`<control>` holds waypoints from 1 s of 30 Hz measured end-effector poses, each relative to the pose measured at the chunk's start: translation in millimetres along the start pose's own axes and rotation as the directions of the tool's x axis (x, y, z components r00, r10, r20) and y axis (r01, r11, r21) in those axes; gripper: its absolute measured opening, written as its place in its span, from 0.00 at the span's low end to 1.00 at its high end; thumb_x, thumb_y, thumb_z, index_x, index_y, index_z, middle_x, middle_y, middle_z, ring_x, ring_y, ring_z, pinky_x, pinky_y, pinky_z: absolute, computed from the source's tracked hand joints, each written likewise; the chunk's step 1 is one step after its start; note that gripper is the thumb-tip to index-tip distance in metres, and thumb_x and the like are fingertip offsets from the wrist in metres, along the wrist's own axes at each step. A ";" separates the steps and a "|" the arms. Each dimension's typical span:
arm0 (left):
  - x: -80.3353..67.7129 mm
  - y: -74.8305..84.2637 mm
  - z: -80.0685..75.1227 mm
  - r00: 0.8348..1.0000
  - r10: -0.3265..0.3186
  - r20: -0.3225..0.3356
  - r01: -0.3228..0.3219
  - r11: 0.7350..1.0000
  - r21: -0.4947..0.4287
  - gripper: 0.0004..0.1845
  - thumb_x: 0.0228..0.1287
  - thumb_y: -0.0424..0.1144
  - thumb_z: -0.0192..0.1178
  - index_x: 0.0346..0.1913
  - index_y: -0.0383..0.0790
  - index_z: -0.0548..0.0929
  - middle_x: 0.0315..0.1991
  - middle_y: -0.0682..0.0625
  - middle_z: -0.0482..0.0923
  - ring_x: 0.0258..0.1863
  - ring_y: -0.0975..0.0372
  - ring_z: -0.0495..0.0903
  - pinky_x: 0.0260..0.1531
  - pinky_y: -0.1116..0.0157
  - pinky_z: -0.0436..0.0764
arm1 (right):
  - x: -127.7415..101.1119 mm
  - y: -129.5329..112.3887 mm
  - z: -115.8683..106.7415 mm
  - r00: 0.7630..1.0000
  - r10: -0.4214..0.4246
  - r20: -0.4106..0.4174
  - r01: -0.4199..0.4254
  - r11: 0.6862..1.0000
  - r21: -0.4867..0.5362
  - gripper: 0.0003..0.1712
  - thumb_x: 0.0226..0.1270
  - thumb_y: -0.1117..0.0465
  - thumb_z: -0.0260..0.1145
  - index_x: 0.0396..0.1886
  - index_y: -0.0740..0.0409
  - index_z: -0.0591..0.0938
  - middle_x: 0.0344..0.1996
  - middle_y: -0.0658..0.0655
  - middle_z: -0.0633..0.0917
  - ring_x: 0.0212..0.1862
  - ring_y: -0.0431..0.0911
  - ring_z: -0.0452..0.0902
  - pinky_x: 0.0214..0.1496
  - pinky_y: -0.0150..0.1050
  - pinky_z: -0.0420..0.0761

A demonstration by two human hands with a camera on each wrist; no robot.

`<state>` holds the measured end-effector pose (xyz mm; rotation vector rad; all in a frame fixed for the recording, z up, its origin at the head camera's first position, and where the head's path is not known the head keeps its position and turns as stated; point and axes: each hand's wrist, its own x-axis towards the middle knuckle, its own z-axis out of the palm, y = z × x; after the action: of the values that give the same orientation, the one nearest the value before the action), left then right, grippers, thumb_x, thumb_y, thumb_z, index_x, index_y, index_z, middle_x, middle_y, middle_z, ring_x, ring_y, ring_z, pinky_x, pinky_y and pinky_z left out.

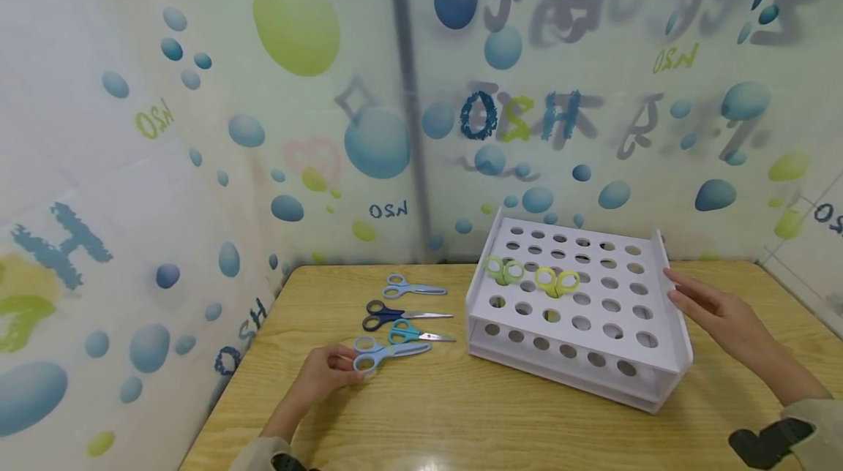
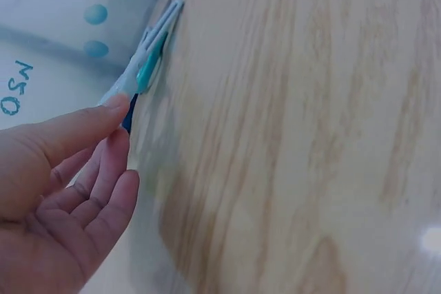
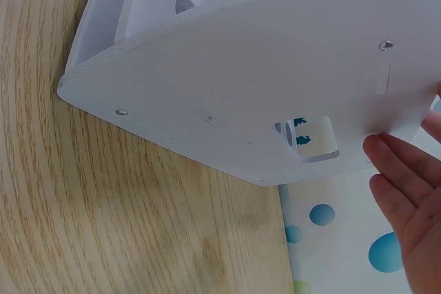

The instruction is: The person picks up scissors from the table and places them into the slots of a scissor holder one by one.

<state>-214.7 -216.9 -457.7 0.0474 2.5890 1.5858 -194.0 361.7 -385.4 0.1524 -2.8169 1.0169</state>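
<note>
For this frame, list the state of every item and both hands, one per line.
Light blue plastic-handled scissors: closed, flat on table, handles held by left hand.
Teal scissors: closed, lying free.
Dark navy scissors: closed, lying free.
Pale blue scissors: closed, lying free.
Two green-handled scissors: standing in rack holes.
White perforated rack: tilted, right hand touching its side, fingers straight.

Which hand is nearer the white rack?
Right. The right hand touches the white rack's right side panel; the left hand is off to its left, gripping the light blue scissors.
</note>
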 end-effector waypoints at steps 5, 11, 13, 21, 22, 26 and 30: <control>-1.8 5.1 -3.0 1.000 -0.008 0.024 0.010 0.998 -0.065 0.20 0.45 0.26 0.69 0.43 0.24 0.76 0.26 0.46 0.78 0.27 0.60 0.78 0.26 0.68 0.77 | -0.2 0.4 -1.5 1.000 -0.003 -0.004 0.003 1.000 -0.011 0.33 0.71 0.50 0.51 0.67 0.67 0.59 0.59 0.76 0.65 0.54 0.71 0.63 0.35 0.26 0.75; -3.7 10.9 -6.5 1.000 0.015 0.016 -0.014 0.997 -0.082 0.20 0.48 0.26 0.67 0.45 0.24 0.75 0.26 0.46 0.77 0.26 0.60 0.76 0.25 0.67 0.76 | -0.4 1.6 -1.5 1.000 -0.015 -0.007 0.015 1.000 -0.003 0.33 0.71 0.50 0.51 0.67 0.67 0.60 0.59 0.76 0.65 0.53 0.71 0.63 0.33 0.17 0.66; -4.0 12.5 -7.0 1.000 0.020 0.006 -0.019 0.996 -0.087 0.19 0.49 0.26 0.66 0.46 0.24 0.75 0.27 0.46 0.77 0.26 0.60 0.76 0.26 0.66 0.77 | -0.5 1.9 -1.3 1.000 -0.016 -0.006 0.016 1.000 -0.004 0.33 0.71 0.50 0.51 0.67 0.67 0.60 0.59 0.76 0.65 0.53 0.71 0.63 0.33 0.18 0.67; -5.1 20.1 -10.6 0.999 0.047 0.012 -0.045 0.991 -0.126 0.18 0.52 0.26 0.64 0.47 0.24 0.76 0.28 0.46 0.76 0.29 0.59 0.77 0.31 0.64 0.79 | -0.3 1.3 -0.7 1.000 -0.024 -0.010 0.024 1.000 -0.010 0.33 0.71 0.50 0.51 0.66 0.67 0.60 0.59 0.76 0.65 0.53 0.71 0.63 0.33 0.18 0.67; -5.1 21.5 -10.9 0.999 0.047 0.013 -0.045 0.990 -0.131 0.18 0.52 0.26 0.64 0.47 0.25 0.76 0.28 0.46 0.76 0.29 0.59 0.78 0.32 0.64 0.79 | -0.4 1.5 -0.7 1.000 -0.021 -0.009 0.021 1.000 -0.010 0.33 0.71 0.50 0.51 0.66 0.67 0.60 0.59 0.76 0.65 0.53 0.71 0.63 0.33 0.19 0.69; -5.4 26.5 -12.1 0.998 0.067 0.011 -0.065 0.989 -0.135 0.17 0.51 0.25 0.63 0.47 0.24 0.77 0.29 0.46 0.75 0.29 0.59 0.78 0.32 0.65 0.79 | -0.4 1.9 -0.1 1.000 -0.010 -0.001 0.010 1.000 -0.006 0.33 0.71 0.50 0.50 0.67 0.67 0.59 0.59 0.77 0.64 0.54 0.72 0.63 0.40 0.41 0.79; -6.2 33.2 -13.0 0.996 0.090 0.004 -0.089 0.987 -0.131 0.16 0.52 0.24 0.63 0.46 0.24 0.77 0.30 0.45 0.76 0.29 0.59 0.77 0.32 0.67 0.78 | -0.6 1.6 0.5 1.000 -0.007 0.003 0.007 1.000 -0.003 0.33 0.72 0.50 0.50 0.67 0.67 0.58 0.60 0.77 0.63 0.54 0.72 0.62 0.44 0.58 0.72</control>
<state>-210.9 -213.8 -421.9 0.1630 2.5017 1.7769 -193.7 362.7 -386.9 0.1642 -2.8186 1.0120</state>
